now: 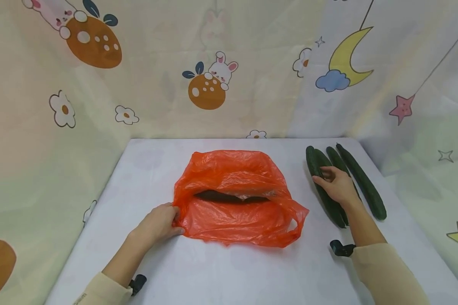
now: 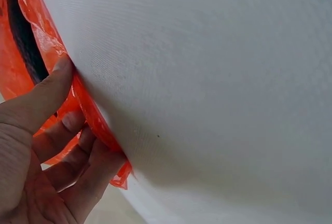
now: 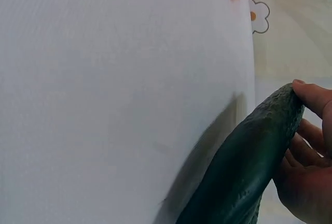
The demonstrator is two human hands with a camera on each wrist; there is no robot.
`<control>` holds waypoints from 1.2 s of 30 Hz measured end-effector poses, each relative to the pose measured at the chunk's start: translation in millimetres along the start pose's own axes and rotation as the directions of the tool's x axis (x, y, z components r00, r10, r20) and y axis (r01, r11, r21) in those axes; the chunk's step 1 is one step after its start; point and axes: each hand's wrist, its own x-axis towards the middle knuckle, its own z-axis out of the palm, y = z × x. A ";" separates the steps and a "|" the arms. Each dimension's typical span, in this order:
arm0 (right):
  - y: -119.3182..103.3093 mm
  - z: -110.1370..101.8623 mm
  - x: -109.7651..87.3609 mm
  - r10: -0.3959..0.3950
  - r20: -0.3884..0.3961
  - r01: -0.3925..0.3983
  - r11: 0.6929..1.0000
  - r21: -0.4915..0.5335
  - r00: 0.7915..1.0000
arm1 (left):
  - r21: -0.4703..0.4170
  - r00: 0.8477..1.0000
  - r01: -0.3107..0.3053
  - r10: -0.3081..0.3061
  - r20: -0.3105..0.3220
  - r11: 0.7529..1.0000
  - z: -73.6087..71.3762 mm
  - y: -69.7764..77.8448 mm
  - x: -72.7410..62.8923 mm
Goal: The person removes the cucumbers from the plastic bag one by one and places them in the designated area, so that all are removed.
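Note:
An orange-red plastic bag point(image 1: 236, 224) lies on the white table with its mouth open. Something dark green shows through the opening, mostly hidden. My left hand point(image 1: 158, 224) pinches the bag's left edge between thumb and fingers, seen closely in the left wrist view. On the right lie several long, dark green cucumbers. My right hand point(image 1: 337, 184) has its thumb and curled fingers about the leftmost cucumber point(image 1: 324, 203), near its upper half. The right wrist view shows the thumb point(image 3: 311, 95) touching this cucumber point(image 3: 249, 156); some fingertips are hidden behind it.
The rightmost cucumber point(image 1: 366, 186) lies slanted near the table's right edge. A loose bag handle point(image 1: 299, 218) sticks out toward the right hand. Printed cloth point(image 1: 152, 76) hangs behind and beside the white table point(image 1: 221, 279).

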 end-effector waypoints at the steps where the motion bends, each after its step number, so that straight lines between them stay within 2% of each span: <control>1: 1.2 0.0 0.1 -0.004 -0.002 0.004 1.000 -0.007 1.000 | 0.004 1.000 0.001 -0.001 0.002 1.000 0.0 0.2 0.2; 10: 8.1 5.3 1.5 -0.026 -0.033 0.022 0.992 -0.123 0.999 | 0.021 1.000 0.002 -0.002 -0.002 1.000 -0.1 -0.8 -0.2; 14: 6.6 11.4 3.9 -0.003 -0.021 0.000 0.984 -0.177 1.000 | 0.009 1.000 -0.003 0.003 -0.011 1.000 1.1 -2.1 -1.4; 19: 3.2 13.8 5.1 0.030 -0.034 -0.036 0.978 -0.203 0.999 | -0.001 0.999 -0.020 0.020 -0.034 1.000 4.0 -2.8 -1.9; 23: 2.1 14.7 5.8 0.052 -0.044 -0.060 0.975 -0.214 0.998 | -0.014 1.000 -0.001 0.000 -0.027 1.000 6.0 -1.8 -1.8; 30: 0.0 16.1 6.4 0.051 -0.053 -0.063 0.966 -0.252 0.997 | -0.010 1.000 0.020 -0.020 -0.020 1.000 8.1 -2.9 1.6; 36: -1.3 15.4 7.0 0.044 -0.053 -0.055 0.969 -0.241 0.998 | -0.009 0.999 0.035 -0.035 -0.007 0.999 6.5 -4.7 4.2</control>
